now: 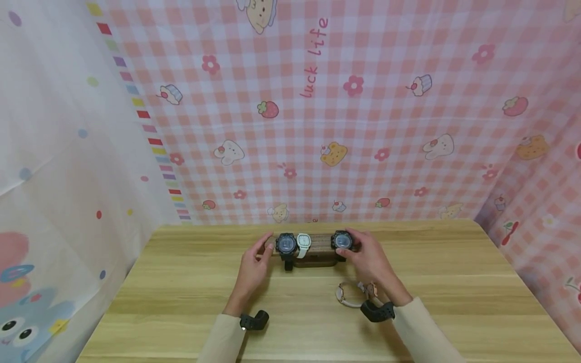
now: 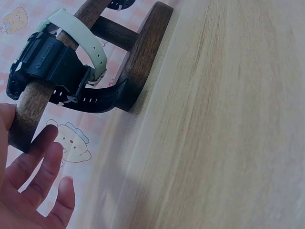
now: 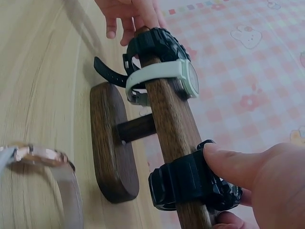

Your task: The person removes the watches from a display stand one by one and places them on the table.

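A dark wooden watch stand (image 1: 321,243) has a horizontal bar on a short post above an oval base (image 3: 107,143). Toward the bar's left end sits a black digital watch (image 1: 286,244), its loose strap end hanging down. Beside it, a white watch (image 1: 303,241) with a square face circles the bar. My left hand (image 1: 251,267) holds the bar's left end between thumb and fingers, the other fingers spread below. Near the right end, my right hand (image 1: 369,257) pinches a second black watch (image 3: 190,183) that is around the bar, thumb on the case edge.
On the table in front of my right forearm lie white-strapped watches (image 1: 349,304) with rose-gold cases, near the right wrist's black camera (image 1: 378,311). The wooden table (image 1: 190,292) runs back to a pink checked cloth (image 1: 290,126).
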`<control>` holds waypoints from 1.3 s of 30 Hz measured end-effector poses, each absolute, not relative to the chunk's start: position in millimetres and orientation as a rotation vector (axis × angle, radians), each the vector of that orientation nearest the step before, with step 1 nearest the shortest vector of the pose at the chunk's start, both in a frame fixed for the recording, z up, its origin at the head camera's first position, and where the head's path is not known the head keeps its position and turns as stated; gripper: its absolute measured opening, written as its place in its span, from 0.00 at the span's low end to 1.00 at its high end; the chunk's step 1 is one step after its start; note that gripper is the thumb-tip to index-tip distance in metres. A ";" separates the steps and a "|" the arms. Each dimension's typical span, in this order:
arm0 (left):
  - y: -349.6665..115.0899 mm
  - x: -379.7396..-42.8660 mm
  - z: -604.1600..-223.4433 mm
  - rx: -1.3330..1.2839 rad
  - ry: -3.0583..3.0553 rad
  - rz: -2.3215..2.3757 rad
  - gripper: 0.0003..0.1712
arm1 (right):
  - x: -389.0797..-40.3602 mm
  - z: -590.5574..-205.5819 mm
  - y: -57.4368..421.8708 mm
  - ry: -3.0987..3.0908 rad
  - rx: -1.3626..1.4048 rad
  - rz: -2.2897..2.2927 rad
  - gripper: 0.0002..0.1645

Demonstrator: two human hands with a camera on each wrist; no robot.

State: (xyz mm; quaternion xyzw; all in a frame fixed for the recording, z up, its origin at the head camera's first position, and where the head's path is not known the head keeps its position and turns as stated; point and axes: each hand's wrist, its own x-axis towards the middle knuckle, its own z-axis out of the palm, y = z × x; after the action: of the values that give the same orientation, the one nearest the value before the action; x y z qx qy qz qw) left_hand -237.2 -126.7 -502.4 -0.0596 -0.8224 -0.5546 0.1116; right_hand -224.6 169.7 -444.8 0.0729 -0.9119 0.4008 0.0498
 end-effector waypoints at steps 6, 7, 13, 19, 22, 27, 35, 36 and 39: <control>-126.8 -237.5 -502.8 -0.176 -2.412 -1.632 0.21 | -224.2 -445.1 181.7 -2.784 0.215 1.248 0.41; -126.9 -237.6 -502.8 -0.181 -2.411 -1.628 0.21 | -224.1 -445.1 183.6 -2.786 0.219 1.255 0.41; -126.9 -236.9 -502.7 -0.187 -2.408 -1.621 0.21 | -224.2 -445.7 193.7 -2.785 0.227 1.248 0.41; -126.5 -236.6 -501.5 -0.183 -2.407 -1.625 0.21 | -225.0 -448.0 202.7 -2.779 0.214 1.248 0.40; -126.3 -236.6 -501.2 -0.189 -2.408 -1.621 0.21 | -225.3 -449.3 206.9 -2.764 0.230 1.260 0.39; -126.9 -235.9 -501.4 -0.192 -2.400 -1.622 0.21 | -225.5 -451.6 213.1 -2.753 0.234 1.322 0.39; -126.5 -235.6 -500.1 -0.189 -2.396 -1.637 0.21 | -225.3 -453.1 219.3 -2.755 0.141 1.400 0.39; -126.5 -235.8 -500.0 -0.186 -2.398 -1.638 0.21 | -225.4 -453.4 219.8 -2.752 0.138 1.404 0.40; -126.3 -236.1 -500.1 -0.181 -2.404 -1.636 0.21 | -225.4 -454.0 220.5 -2.742 0.119 1.422 0.40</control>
State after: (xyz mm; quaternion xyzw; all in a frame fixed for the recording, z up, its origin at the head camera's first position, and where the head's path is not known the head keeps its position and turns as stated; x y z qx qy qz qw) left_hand -236.1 -126.3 -500.1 -0.0616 -0.8198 -0.5578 0.1138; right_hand -225.4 220.5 -454.0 0.0386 -0.8868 0.4599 0.0252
